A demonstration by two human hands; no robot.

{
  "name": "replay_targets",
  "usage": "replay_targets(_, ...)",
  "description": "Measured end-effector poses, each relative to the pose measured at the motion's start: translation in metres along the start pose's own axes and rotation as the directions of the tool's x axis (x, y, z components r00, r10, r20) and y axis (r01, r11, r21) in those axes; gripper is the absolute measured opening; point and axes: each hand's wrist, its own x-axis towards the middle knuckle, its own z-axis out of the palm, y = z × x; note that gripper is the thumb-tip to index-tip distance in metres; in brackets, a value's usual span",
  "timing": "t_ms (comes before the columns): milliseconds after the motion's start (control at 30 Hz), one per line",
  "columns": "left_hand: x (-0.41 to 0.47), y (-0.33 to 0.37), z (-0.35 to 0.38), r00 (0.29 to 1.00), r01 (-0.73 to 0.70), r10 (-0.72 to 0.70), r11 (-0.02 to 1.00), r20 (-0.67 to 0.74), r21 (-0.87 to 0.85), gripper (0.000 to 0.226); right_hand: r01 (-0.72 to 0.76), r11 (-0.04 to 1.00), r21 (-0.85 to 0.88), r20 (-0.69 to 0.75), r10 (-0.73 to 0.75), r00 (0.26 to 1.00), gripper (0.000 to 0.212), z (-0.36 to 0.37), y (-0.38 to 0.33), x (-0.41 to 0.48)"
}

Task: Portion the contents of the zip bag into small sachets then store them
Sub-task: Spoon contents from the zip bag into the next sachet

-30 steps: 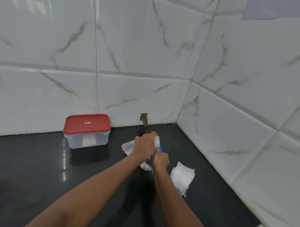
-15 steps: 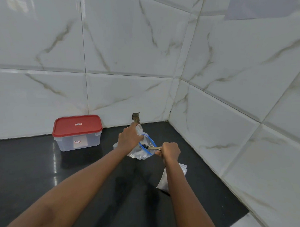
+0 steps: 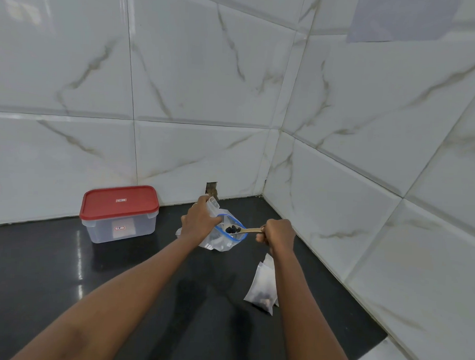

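A clear zip bag [image 3: 220, 241] with a blue zip rim stands open on the black counter. My left hand [image 3: 200, 221] grips its top edge together with a small clear sachet [image 3: 213, 203] that sticks up above my fingers. My right hand [image 3: 277, 235] holds the handle of a wooden spoon [image 3: 246, 230]. The spoon's bowl, with a few dark pieces [image 3: 232, 229] in it, lies level over the bag's mouth. A small pile of sachets [image 3: 262, 288] lies on the counter beside my right forearm; the nearest one has dark contents at its bottom.
A clear plastic box with a red lid [image 3: 119, 213], shut, stands against the back wall at the left. White marble tiles close in the corner behind and to the right. A small hole [image 3: 211, 189] shows in the wall base behind the bag. The black counter [image 3: 52, 275] ends at the lower right.
My hands have drawn apart. The right hand pulled the spoon up out of the bag toward the right, with dark pieces now showing in its bowl. The view shifted.
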Motion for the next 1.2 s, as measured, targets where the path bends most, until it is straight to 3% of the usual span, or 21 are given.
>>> replay_targets(233,0.003,-0.011,-0.002,0.997,0.08,-0.082,0.994,-0.016,-0.074,0.057,0.004,1.0,0.028,0.024,-0.004,1.0,0.023,-0.031,-0.014,0.004)
replay_targets(567,-0.006,-0.019,0.008,0.999,0.007,-0.006,1.0,0.051,-0.022,0.062,0.156,0.979,0.131,0.053,-0.164,0.985,0.024,-0.016,-0.042,-0.014)
replay_targets(667,-0.007,-0.019,0.011,0.998,-0.022,0.02,0.999,0.059,0.031,0.063,0.178,0.98,0.084,0.087,-0.186,0.979,0.026,-0.003,-0.043,-0.02)
replay_targets(733,-0.008,-0.02,0.011,0.998,-0.033,0.03,0.998,0.061,0.048,0.064,0.244,0.968,-0.054,0.137,-0.234,0.962,0.025,0.004,-0.041,-0.023)
replay_targets(900,-0.008,-0.02,0.011,0.999,-0.019,0.015,0.995,0.044,0.093,0.063,0.51,0.793,-0.333,0.138,-0.495,0.858,0.027,0.02,-0.035,-0.029)
replay_targets(1033,-0.007,-0.02,0.014,0.999,-0.015,0.012,0.996,0.036,0.092,0.064,0.689,0.565,-0.454,0.277,-0.646,0.711,0.029,0.022,-0.035,-0.037)
replay_targets(1200,-0.006,-0.02,0.014,0.999,0.002,-0.005,0.997,0.04,0.071,0.068,0.767,0.421,-0.484,0.38,-0.688,0.618,0.029,0.023,-0.036,-0.04)
